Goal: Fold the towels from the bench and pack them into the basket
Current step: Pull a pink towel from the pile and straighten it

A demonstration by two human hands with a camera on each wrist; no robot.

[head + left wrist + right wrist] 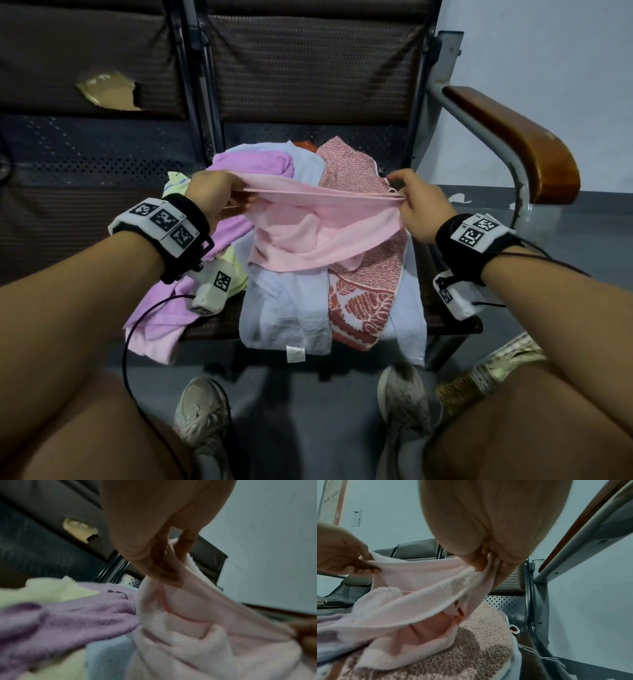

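Note:
A light pink towel [318,226] [197,635] [412,601] hangs stretched between both hands above a heap of towels on the bench seat. My left hand [219,195] [164,561] pinches its top edge at the left end. My right hand [416,202] [488,561] pinches the same edge at the right end. Under it lie a purple towel [253,164] [77,615], a pale blue towel [284,311], a red-and-white patterned towel [366,294] [471,649] and a pale yellow towel [176,183] [42,589]. No basket is in view.
The dark metal bench [308,68] has a torn backrest patch [109,90] at the left and a wooden armrest [513,137] at the right. A woven object [479,377] sits on the floor by my right knee. My shoes [202,411] stand below the seat edge.

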